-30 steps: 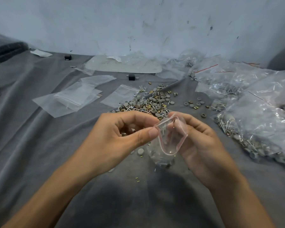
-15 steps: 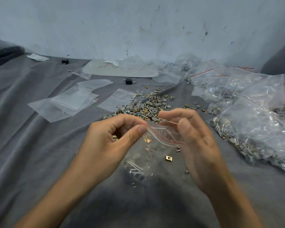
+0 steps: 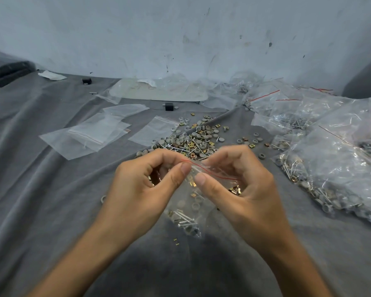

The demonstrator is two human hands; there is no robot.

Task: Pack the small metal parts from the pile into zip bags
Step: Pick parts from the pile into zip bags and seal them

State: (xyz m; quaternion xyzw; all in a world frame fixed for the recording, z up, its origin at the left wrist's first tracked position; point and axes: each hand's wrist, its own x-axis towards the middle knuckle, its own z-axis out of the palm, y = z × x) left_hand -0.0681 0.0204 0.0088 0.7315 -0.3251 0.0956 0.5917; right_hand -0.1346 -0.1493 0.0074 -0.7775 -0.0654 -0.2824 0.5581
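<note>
Pinching the red zip line (image 3: 210, 171) of a small zip bag (image 3: 186, 213), at the centre of the frame. On the left hand (image 3: 137, 189), fingers (image 3: 179, 175) pressed together, thumb against forefinger, on the left end of the line. On the right hand (image 3: 246, 189), thumb tip just beside the left thumb, other fingers curled behind the plastic, also gripping the strip. Looks like the sealing step: closing the mouth by pressing along the line. Impossible to tell the part of the line already shut.

Inside the bag, hanging below the hands: screws, grey caps and brass clips, gathered mostly in the lower corner. So, by this judgement, one bag filled and almost finished.

Just under the bag, on the grey cloth (image 3: 51, 211), two tiny brass pieces (image 3: 175, 242) lying loose; near the left hand, one grey ring (image 3: 103, 199).

Behind the hands, toward the middle of the frame, the pile of metal parts (image 3: 193, 140), not small: plenty left to pack. To the left of the pile, several empty zip bags (image 3: 90, 133) lying flat, ready for use. At the right side of the frame, a big heap of clear bags (image 3: 330, 151) with parts inside, touching each other. Much done already, probably, but more rounds needed before the end of the pile.
</note>
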